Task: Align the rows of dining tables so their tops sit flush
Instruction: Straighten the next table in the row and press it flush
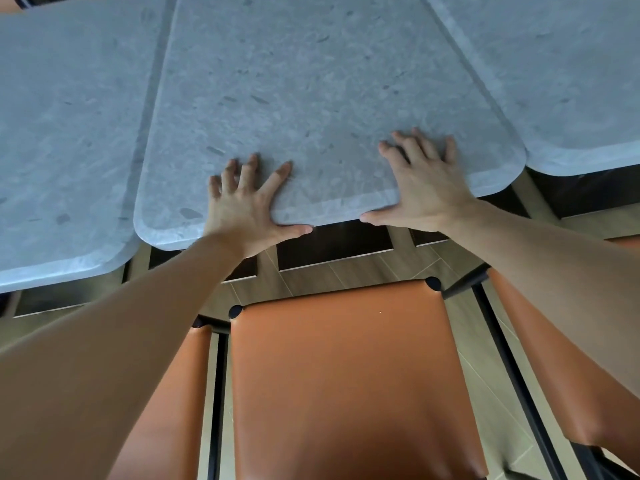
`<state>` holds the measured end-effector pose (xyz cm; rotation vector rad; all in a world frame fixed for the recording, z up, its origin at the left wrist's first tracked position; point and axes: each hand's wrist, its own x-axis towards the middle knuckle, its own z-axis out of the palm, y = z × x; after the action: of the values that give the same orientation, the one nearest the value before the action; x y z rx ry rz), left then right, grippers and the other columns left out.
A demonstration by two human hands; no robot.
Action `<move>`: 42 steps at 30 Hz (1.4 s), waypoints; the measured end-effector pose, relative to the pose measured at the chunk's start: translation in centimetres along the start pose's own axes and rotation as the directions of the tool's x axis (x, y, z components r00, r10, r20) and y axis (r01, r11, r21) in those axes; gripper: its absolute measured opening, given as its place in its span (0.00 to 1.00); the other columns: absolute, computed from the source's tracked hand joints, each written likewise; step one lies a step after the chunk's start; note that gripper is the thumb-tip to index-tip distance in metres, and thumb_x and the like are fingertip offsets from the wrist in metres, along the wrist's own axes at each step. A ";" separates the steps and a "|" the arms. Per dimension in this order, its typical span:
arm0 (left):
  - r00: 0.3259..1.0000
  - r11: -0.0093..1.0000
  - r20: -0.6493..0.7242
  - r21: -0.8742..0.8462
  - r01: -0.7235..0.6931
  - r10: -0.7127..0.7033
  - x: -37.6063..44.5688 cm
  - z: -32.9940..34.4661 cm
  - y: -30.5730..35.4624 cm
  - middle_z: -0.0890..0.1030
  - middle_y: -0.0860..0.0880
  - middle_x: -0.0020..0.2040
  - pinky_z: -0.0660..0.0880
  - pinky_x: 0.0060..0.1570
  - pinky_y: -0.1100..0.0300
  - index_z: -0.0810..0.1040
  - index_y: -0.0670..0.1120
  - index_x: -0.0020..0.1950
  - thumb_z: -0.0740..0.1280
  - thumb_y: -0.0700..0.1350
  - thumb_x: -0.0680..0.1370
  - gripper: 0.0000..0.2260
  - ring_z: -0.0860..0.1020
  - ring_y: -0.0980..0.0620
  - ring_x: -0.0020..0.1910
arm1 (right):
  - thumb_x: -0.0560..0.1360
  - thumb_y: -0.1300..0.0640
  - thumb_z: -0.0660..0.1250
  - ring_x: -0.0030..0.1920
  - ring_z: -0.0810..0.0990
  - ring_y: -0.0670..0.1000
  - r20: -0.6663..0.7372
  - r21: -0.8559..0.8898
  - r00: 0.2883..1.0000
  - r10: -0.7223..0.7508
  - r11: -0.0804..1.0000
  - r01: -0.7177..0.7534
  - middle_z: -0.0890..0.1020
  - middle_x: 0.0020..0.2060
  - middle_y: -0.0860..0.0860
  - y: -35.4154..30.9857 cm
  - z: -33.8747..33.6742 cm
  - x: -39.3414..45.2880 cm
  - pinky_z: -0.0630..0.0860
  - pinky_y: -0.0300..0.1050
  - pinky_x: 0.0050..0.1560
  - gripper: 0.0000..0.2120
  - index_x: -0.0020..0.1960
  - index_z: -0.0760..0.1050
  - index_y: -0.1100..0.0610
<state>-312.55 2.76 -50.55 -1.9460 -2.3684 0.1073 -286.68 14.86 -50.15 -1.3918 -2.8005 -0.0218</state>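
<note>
Both hands lie flat with fingers spread on the near end of the middle table, left hand and right hand about equally far in, thumbs hooked along its front edge, gripping nothing. The top runs lengthwise away from the person. Its near edge sits between the neighbours': the left table juts nearer, the right table sits back. An orange chair crowds the space behind

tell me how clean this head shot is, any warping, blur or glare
Head view: wide-angle warping splays the straight edges of the middle table; the forearms near the lens look oversized; the left hand and right hand are fairly sharp, fingertips slightly soft; soft sheen on the orange chair seat; lighting even, no harsh glare.
</note>
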 end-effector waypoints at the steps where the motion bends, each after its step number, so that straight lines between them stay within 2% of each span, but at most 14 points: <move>1: 1.000 1.000 -0.009 0.005 -0.011 0.011 0.1 0.0 0.0 0.57 0.43 0.80 0.58 0.73 0.37 0.53 0.62 0.80 0.52 0.83 0.61 0.50 0.57 0.35 0.77 | 0.61 0.19 0.61 0.80 0.55 0.60 -0.009 -0.029 1.000 0.001 1.000 -0.001 0.60 0.79 0.56 -0.1 -0.1 0.0 0.53 0.72 0.74 0.58 0.79 0.56 0.54; 5: 0.998 1.000 -0.058 0.021 -0.023 0.024 -0.1 0.4 -0.3 0.59 0.42 0.80 0.57 0.74 0.35 0.53 0.63 0.80 0.47 0.84 0.61 0.50 0.58 0.34 0.77 | 0.59 0.17 0.52 0.77 0.62 0.62 -0.076 -0.101 0.997 -0.005 0.995 -0.002 0.66 0.76 0.56 -0.4 0.5 -0.4 0.60 0.70 0.72 0.59 0.77 0.61 0.55; 8: 0.997 0.999 -0.069 0.009 -0.043 0.043 0.0 0.9 -0.5 0.53 0.43 0.82 0.47 0.75 0.30 0.47 0.64 0.81 0.43 0.84 0.62 0.50 0.51 0.35 0.80 | 0.60 0.18 0.50 0.77 0.64 0.63 -0.105 -0.113 0.994 -0.012 0.994 0.000 0.68 0.76 0.58 -0.5 0.8 -0.6 0.61 0.72 0.71 0.58 0.78 0.63 0.57; 10: 0.995 0.998 -0.073 -0.013 -0.063 0.062 0.3 1.1 -0.6 0.49 0.45 0.83 0.45 0.74 0.29 0.46 0.64 0.81 0.44 0.84 0.62 0.50 0.47 0.37 0.81 | 0.61 0.18 0.49 0.77 0.63 0.63 -0.105 -0.138 0.994 -0.016 0.990 0.002 0.67 0.77 0.59 -0.6 0.9 -0.6 0.60 0.73 0.72 0.59 0.79 0.62 0.57; 12: 0.993 0.997 -0.089 -0.015 -0.076 0.074 0.4 1.3 -0.9 0.48 0.45 0.83 0.48 0.74 0.30 0.46 0.64 0.80 0.44 0.84 0.62 0.50 0.48 0.37 0.81 | 0.61 0.19 0.49 0.77 0.65 0.64 -0.131 -0.148 0.991 -0.031 0.989 0.011 0.67 0.77 0.59 -0.5 1.3 -0.5 0.61 0.73 0.71 0.58 0.78 0.63 0.57; 16: 0.987 0.995 -0.133 0.015 -0.094 0.095 0.6 1.9 -0.9 0.53 0.45 0.83 0.53 0.74 0.31 0.47 0.64 0.81 0.43 0.84 0.62 0.50 0.52 0.36 0.80 | 0.62 0.19 0.50 0.76 0.66 0.64 -0.197 -0.138 0.980 -0.037 0.990 0.009 0.69 0.76 0.60 -0.2 2.1 -0.4 0.63 0.72 0.71 0.57 0.78 0.65 0.57; 20: 0.978 0.994 -0.176 0.020 -0.110 0.112 0.9 2.3 -1.0 0.57 0.44 0.82 0.57 0.73 0.32 0.49 0.63 0.81 0.42 0.85 0.62 0.51 0.56 0.36 0.79 | 0.60 0.18 0.47 0.79 0.62 0.61 -0.175 -0.155 0.984 -0.010 0.988 -0.018 0.65 0.79 0.57 -0.3 2.0 -0.4 0.60 0.68 0.74 0.59 0.80 0.59 0.54; 24: 0.972 0.992 -0.197 0.024 -0.127 0.129 1.0 2.4 -1.1 0.60 0.44 0.80 0.60 0.71 0.33 0.52 0.62 0.80 0.42 0.86 0.61 0.52 0.59 0.37 0.78 | 0.60 0.18 0.47 0.79 0.62 0.60 -0.165 -0.172 0.986 -0.017 0.985 -0.011 0.65 0.79 0.55 -0.3 1.8 -0.4 0.62 0.65 0.73 0.59 0.80 0.59 0.53; 42: 0.980 0.993 -0.163 0.010 -0.118 0.118 0.8 1.9 -1.0 0.58 0.44 0.81 0.57 0.73 0.34 0.51 0.62 0.81 0.44 0.84 0.61 0.51 0.56 0.37 0.79 | 0.59 0.17 0.45 0.79 0.62 0.59 -0.150 -0.174 0.989 -0.017 0.985 -0.010 0.65 0.79 0.54 -0.2 1.4 -0.3 0.62 0.65 0.74 0.60 0.80 0.59 0.53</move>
<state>-313.88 3.38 -52.29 -2.0101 -2.1514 -0.0441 -286.71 14.52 -51.58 -1.3535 -2.7311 -0.3644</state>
